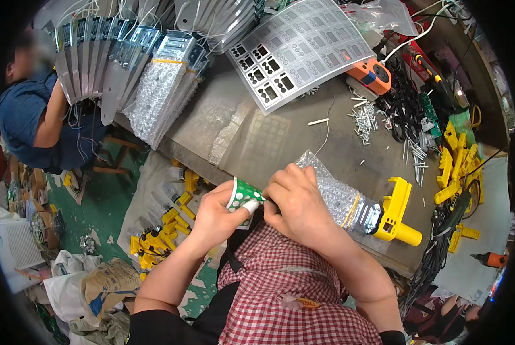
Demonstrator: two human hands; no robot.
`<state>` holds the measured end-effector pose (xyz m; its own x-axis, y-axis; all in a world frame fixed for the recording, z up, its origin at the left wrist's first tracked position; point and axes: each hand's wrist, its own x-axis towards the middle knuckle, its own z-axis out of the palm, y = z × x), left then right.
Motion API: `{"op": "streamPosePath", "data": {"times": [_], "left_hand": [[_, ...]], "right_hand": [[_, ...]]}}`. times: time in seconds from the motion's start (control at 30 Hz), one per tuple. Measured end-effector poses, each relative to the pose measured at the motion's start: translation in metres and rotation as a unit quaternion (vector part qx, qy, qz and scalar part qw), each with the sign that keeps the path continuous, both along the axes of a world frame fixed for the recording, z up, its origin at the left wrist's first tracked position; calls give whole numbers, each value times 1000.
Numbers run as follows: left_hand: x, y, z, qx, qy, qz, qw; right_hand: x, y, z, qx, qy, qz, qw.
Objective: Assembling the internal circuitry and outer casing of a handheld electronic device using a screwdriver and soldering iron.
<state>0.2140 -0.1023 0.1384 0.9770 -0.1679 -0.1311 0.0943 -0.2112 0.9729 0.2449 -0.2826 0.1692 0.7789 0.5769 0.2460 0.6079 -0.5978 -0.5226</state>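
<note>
1 bubble-wrapped piece [339, 195] lies beside the right hand [294, 198].

wrapped device [352, 204]: on table [274, 138], right of right hand [294, 198] | sheet [297, 52]: behind device

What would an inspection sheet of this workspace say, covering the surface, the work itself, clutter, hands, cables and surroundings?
Surface: grey worktable, scuffed.
Job's things: green dotted piece, in hand; bubble-wrapped item, yellow part at its end, on the table.
Clutter: small white pieces scattered; printed sheet; orange device; loose yellow parts.
Left hand: grips the green dotted piece.
Right hand: fingers curled at that piece's edge; grip partly hidden.
Cables: black cables tangled at the table's right side.
Surroundings: co-worker in blue at left; sacks; green floor.
</note>
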Motion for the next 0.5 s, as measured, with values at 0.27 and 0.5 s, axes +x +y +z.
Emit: {"op": "streamPosePath", "data": {"times": [0.27, 0.5], "left_hand": [[15, 28, 7, 118, -32, -49, 991], [47, -29, 31, -15, -127, -47, 991]], "right_hand": [[2, -67, 22, 99, -36, -211, 972], [-43, -188, 34, -68, -60, -509, 856]]}}
